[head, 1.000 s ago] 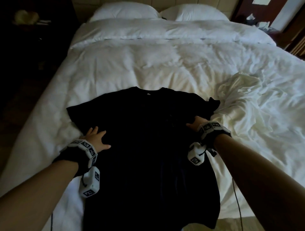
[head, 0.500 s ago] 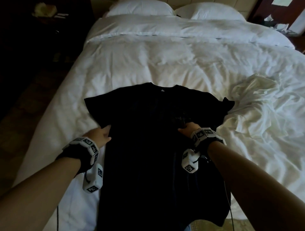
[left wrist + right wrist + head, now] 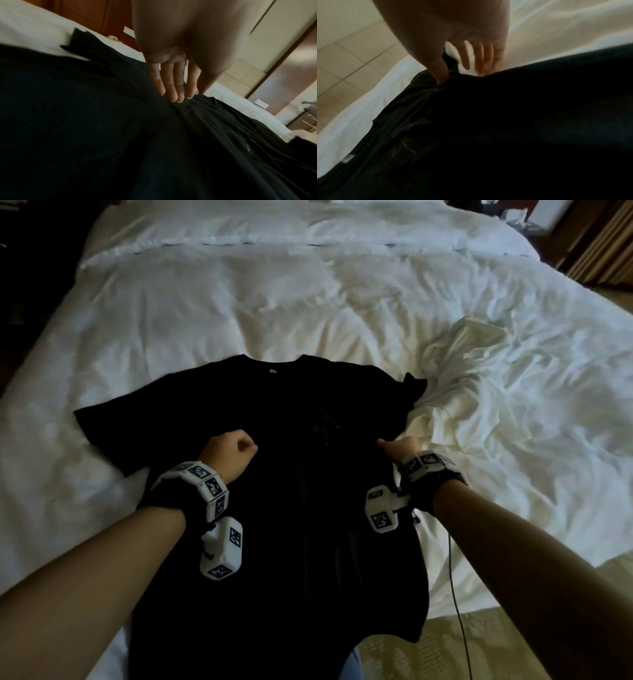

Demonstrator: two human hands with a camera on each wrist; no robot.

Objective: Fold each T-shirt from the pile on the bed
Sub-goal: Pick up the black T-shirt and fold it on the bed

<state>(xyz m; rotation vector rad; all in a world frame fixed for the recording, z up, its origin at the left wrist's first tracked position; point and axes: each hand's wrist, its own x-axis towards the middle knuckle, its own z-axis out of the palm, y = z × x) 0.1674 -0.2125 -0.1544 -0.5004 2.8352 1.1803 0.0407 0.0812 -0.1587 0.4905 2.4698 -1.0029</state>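
Black T-shirt point(image 3: 291, 508) matt cloth; white duvet point(image 3: 239, 302) soft, rumpled cloth

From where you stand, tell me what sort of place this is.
Probably a hotel bedroom: a wide bed made up with a white duvet, a dark wooden door frame against pale walls, and a black cotton T-shirt spread on the bed for folding.
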